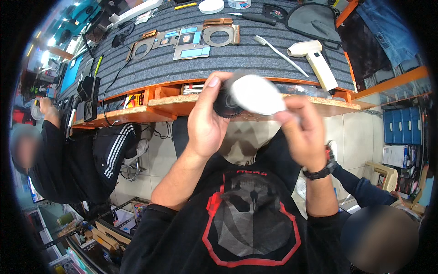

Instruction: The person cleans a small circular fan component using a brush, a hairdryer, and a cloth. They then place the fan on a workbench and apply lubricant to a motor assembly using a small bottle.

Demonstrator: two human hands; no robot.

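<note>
In front of the bench edge, my left hand [206, 122] is closed around a black round fan wheel [223, 105] with a finely ridged rim. My right hand [302, 130], wearing a dark wristband, pinches a smooth white oval thing [258, 94] by its lower right end. This white thing is smeared by motion and covers part of the fan wheel; whether the two touch I cannot tell. Beyond my hands, a metal heatsink plate [186, 40] with copper parts, blue pads and two round openings lies on the striped grey mat [242, 57].
To the right on the mat lie a white toothbrush [285, 57] and a cream handheld blower [317, 64]. Farther back are a dark-handled tool [258, 18] and a white round lid [211, 6]. One person [73, 164] sits at left, another [369, 187] at lower right.
</note>
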